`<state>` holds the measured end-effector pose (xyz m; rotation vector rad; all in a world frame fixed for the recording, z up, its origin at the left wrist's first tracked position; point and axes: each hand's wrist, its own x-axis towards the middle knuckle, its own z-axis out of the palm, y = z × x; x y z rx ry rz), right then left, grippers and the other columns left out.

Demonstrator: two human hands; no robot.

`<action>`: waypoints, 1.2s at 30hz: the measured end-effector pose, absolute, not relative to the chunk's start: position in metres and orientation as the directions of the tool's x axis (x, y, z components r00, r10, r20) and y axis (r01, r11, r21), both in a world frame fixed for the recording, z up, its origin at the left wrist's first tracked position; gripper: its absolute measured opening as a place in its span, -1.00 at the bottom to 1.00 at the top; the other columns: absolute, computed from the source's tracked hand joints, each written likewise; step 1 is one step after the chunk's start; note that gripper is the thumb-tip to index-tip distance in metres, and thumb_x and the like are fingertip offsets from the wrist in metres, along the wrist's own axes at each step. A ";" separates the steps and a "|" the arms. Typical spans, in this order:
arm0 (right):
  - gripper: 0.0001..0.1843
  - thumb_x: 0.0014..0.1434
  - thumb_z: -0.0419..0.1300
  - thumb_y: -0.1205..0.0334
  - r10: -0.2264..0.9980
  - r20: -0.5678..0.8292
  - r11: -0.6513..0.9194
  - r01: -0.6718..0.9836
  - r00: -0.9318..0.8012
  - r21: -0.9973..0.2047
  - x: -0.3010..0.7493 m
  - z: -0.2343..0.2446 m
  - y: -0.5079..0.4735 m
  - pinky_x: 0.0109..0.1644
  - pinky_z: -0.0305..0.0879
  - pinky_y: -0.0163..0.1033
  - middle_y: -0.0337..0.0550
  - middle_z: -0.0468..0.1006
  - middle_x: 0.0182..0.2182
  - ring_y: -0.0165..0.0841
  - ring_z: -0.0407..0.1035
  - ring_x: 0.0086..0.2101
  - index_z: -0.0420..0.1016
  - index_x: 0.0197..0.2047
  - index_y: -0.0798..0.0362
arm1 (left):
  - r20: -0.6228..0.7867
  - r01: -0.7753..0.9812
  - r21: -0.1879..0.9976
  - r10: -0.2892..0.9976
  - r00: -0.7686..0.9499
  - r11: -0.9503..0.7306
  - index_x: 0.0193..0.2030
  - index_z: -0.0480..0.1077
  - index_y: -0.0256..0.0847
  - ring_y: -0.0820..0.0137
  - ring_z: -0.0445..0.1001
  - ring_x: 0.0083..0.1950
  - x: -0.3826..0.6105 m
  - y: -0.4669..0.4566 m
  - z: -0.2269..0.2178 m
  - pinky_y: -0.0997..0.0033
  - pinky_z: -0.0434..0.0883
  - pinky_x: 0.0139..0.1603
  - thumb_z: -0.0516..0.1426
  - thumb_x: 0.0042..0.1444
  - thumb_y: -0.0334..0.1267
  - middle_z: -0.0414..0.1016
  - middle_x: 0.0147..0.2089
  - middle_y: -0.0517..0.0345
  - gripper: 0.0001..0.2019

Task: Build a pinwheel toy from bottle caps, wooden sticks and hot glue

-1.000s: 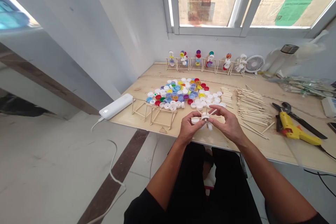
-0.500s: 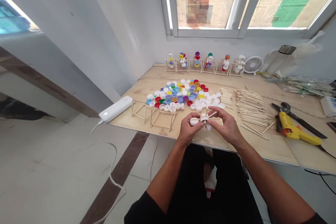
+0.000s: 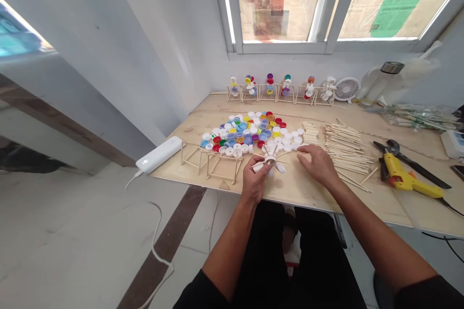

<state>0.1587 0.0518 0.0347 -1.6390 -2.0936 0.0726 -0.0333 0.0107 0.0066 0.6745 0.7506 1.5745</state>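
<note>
Pinching the cap-and-stick wheel [image 3: 270, 160] above the table [image 3: 290, 188], the left hand [image 3: 253, 179] is supporting it alone; uneven squeezing could be bending it. The right hand [image 3: 319, 165], fingers apart, is hovering near white caps [image 3: 287, 147], risking scattering them by brushing past.

At the left edge of my worktop [image 3: 197, 118] I have a long, white, rounded box [image 3: 159, 154], its thin white cord [image 3: 152, 246] trailing across the floor. Ahead of me, a small round white fan [image 3: 347, 90] stands near a clear bottle with a silver lid [image 3: 381, 82], below a grey-framed window [image 3: 282, 48] with newsprint across its panes.
</note>
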 end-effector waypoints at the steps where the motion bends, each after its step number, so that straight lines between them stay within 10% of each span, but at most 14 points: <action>1: -0.74 0.16 0.07 0.19 0.925 0.332 0.287 0.914 -0.186 -0.287 0.155 0.034 0.055 -0.08 0.24 -0.12 -0.07 0.55 -0.15 -0.21 0.36 -0.12 0.51 -0.14 0.04 | 0.008 -0.619 0.780 0.992 -0.129 -0.087 -0.35 0.33 -0.22 0.50 0.42 -0.42 -0.033 0.011 0.007 0.53 0.27 -0.37 0.38 -0.26 -0.24 0.46 -0.44 0.25 -0.63; 17: -0.73 0.20 0.04 0.27 0.855 0.321 0.430 0.903 -0.407 -0.001 0.130 0.030 0.060 -0.02 0.07 -0.02 0.03 0.51 -0.10 -0.10 0.20 -0.03 0.59 -0.29 0.05 | -0.011 -0.593 0.802 0.990 -0.138 -0.074 -0.34 0.32 -0.22 0.49 0.43 -0.37 -0.034 0.011 0.006 0.49 0.30 -0.29 0.37 -0.24 -0.21 0.47 -0.39 0.23 -0.63; 25: -0.86 0.15 0.12 0.24 0.770 0.369 0.594 0.796 -0.520 -0.118 0.157 0.029 0.025 0.00 0.10 -0.04 -0.05 0.52 -0.14 -0.15 0.26 -0.04 0.52 -0.31 0.02 | 0.000 -0.600 0.795 0.990 -0.138 -0.084 -0.33 0.32 -0.21 0.50 0.42 -0.35 -0.034 0.012 0.005 0.50 0.29 -0.26 0.37 -0.24 -0.22 0.46 -0.38 0.23 -0.63; 36: -0.75 0.16 0.10 0.12 0.883 0.321 0.403 0.904 -0.343 -0.144 0.144 0.017 0.023 -0.19 0.16 -0.12 -0.01 0.49 -0.25 -0.18 0.30 -0.22 0.46 -0.16 0.04 | 0.044 -0.529 0.840 0.987 -0.153 -0.119 -0.35 0.36 -0.20 0.48 0.39 -0.28 -0.032 0.011 0.006 0.51 0.31 -0.21 0.38 -0.26 -0.22 0.41 -0.31 0.21 -0.65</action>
